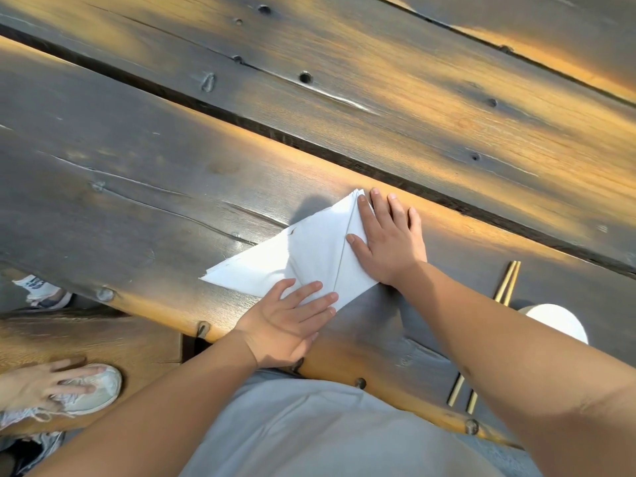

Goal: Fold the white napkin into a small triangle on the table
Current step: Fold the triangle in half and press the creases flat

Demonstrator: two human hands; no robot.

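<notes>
The white napkin (303, 259) lies flat on the wooden plank table (137, 208) as a wide triangle, with a smaller flap folded over its right part along a diagonal crease. My right hand (387, 241) presses flat on that flap, fingers spread and pointing away from me. My left hand (292, 321) rests palm down at the napkin's near edge, fingertips on the paper by the near corner. Neither hand grips anything.
A pair of wooden chopsticks (506, 284) lies at the right, partly under my right forearm, beside a white round dish (557, 321). A dark gap (309, 146) runs between planks. At lower left, another person's hand (38, 387) touches a white shoe (99, 390) on a bench.
</notes>
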